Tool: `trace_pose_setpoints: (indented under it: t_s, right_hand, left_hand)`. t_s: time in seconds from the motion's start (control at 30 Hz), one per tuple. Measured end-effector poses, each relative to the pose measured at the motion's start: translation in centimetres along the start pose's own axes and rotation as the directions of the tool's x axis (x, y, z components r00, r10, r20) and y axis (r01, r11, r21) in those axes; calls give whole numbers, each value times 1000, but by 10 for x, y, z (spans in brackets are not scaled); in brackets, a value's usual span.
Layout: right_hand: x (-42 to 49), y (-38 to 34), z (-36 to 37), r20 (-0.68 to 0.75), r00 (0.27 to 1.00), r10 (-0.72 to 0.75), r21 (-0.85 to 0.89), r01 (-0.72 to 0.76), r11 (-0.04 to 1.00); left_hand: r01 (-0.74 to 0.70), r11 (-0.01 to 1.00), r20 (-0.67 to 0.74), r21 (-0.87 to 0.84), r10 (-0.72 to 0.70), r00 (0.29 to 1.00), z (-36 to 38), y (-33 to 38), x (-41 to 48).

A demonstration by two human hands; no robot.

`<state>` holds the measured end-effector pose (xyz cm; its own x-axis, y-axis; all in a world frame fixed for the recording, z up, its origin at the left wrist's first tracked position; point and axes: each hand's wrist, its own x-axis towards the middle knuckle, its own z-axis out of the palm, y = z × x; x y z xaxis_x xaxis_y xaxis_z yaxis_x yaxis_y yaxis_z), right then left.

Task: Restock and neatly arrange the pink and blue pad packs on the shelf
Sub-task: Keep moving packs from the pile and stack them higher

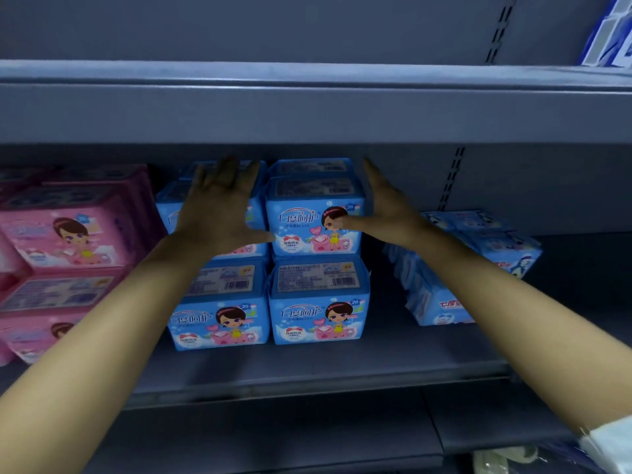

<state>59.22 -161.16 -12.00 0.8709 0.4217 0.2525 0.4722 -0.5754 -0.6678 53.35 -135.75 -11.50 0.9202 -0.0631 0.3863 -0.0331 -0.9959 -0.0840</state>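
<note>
Left hand (pixel 219 206) spread flat on the upper-left glossy blue plastic pad pack (pixel 166 206). Right hand (pixel 386 206) open, fingers straight, thumb touching the upper-right blue pack (pixel 307 213), mid grey metal shelf (pixel 342 371). Risk: an uneven push topples the stack.

Blue pad pks (pixel 318 316): "七度呵护" + "20" on fronts; pink pks (pixel 68 241) txt illegible.
</note>
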Motion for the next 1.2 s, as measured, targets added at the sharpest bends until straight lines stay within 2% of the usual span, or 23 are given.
trace_pose_setpoints:
  t_s: [0.13,0.2,0.27,0.33,0.43,0.5,0.63,0.73,0.87,1.0,1.1,1.17,1.2]
  right_hand:
    - [-30,26,-29,-89,996,3,-151,-17,988]
    - [-49,49,-48,-118,993,2,-215,-28,976]
    - [-69,74,-65,-94,995,38,-282,-63,957]
    - [-87,93,-78,5,994,110,-356,-100,929]
    - [-106,120,-87,195,949,249,-449,-140,882]
    - [-112,135,-87,256,919,300,-564,-110,819]
    - [-109,150,-79,285,918,277,-676,-12,737]
    - [-103,157,-77,311,913,264,-728,50,684]
    - [-96,165,-77,285,935,209,-732,72,677]
    - [-97,172,-84,334,932,141,-648,118,753]
    - [-106,180,-105,405,910,86,-481,132,867]
    - [-109,189,-123,387,920,63,-371,93,924]
    - [-109,196,-132,352,935,53,-369,86,925]
  left_hand:
    - [-141,941,-351,-306,26,936,1,54,-21]
    - [-211,864,-372,-458,29,928,-2,97,-33]
    - [-329,812,-356,-482,161,920,1,138,-38]
    - [-413,787,-267,-459,321,909,6,174,-38]
    - [-370,813,33,-449,429,903,24,219,-28]
    - [-306,861,212,-406,414,885,35,242,-17]
    - [-222,942,427,-253,315,848,60,270,7]
    - [-210,970,461,-125,244,853,73,283,16]
    - [-169,979,448,-114,203,871,79,291,24]
    - [-155,985,459,-72,170,872,78,294,23]
    - [-183,983,483,-17,169,859,72,298,21]
    - [-167,985,514,-34,160,843,67,300,24]
    - [-162,986,527,-45,162,834,66,302,26]
